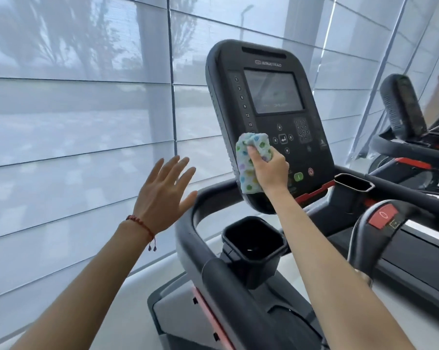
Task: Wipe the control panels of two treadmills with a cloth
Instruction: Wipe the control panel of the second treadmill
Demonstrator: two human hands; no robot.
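Observation:
A black treadmill control panel (265, 79) with a grey screen and rows of buttons stands upright ahead of me. My right hand (270, 170) grips a white cloth with coloured dots (248, 173) and presses it against the panel's lower left part, beside the arrow buttons. My left hand (162, 193) hovers in the air left of the panel, fingers spread, holding nothing; a red string bracelet is on its wrist. A second treadmill's panel (404, 104) shows edge-on at the far right.
A black curved handrail (188, 223) runs below the panel, with a cup holder (253, 241) on its left and another (353, 185) on its right. A red stop button (382, 215) sits at the lower right. Translucent window blinds (74, 109) fill the left side.

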